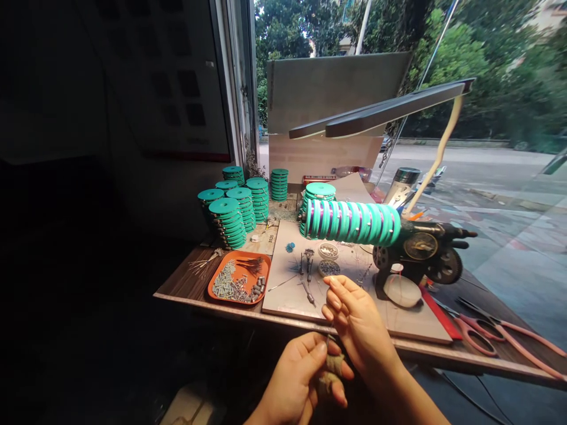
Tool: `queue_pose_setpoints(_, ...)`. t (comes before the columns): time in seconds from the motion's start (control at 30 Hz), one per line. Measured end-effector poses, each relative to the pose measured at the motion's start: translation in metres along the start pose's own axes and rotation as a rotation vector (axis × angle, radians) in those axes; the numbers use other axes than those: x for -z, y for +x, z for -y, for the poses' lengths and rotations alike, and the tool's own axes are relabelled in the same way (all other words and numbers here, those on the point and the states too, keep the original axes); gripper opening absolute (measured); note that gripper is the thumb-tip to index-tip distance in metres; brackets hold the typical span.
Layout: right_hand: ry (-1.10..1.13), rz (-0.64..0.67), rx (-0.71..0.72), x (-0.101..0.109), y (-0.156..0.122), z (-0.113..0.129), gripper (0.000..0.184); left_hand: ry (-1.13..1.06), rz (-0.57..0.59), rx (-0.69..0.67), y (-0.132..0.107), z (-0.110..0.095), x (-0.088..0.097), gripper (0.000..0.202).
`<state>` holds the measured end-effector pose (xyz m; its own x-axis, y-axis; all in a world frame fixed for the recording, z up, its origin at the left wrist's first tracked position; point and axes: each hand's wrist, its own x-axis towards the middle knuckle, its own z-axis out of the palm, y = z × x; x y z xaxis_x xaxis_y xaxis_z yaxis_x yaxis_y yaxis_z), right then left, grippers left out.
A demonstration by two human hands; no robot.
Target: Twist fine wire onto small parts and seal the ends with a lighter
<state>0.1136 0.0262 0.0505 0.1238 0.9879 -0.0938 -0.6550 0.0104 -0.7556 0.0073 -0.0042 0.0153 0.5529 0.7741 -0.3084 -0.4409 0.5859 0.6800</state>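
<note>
My left hand [295, 372], with tan wraps on two fingers, is closed below the table's front edge. A small thin piece, too fine to name, pokes up between its thumb and forefinger. Just above and to the right, my right hand [358, 319] makes a pinch in front of the board [287, 295]; whatever lies between its fingertips is too small to make out. Beyond the fingers are a round dish of dark small parts [329, 269] and a dish of pale ones [328, 251]. A dark slim tool [309, 293] lies left of the right hand.
A black winding machine [420, 245] carries a row of teal spools [354, 223]. Stacked teal spools [227, 221] stand at the back left, behind an orange tray [212, 289] of small metal parts. Pink-handled scissors [476, 336] lie right. A lamp [394, 112] hangs overhead.
</note>
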Motion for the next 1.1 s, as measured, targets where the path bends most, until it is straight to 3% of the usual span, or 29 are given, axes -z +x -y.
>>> queue_pose_setpoints(0.33,-0.002,0.005,0.004,0.0004,0.0022,-0.0012,0.02,0.025,-0.003,-0.033,-0.0026,0.0017,-0.0014,0.033)
queue_pose_setpoints(1.1,0.016,-0.004,0.027,0.0004,0.0032,-0.004,0.023,0.011,-0.042,0.049,-0.0066,0.0056,0.0055,0.038)
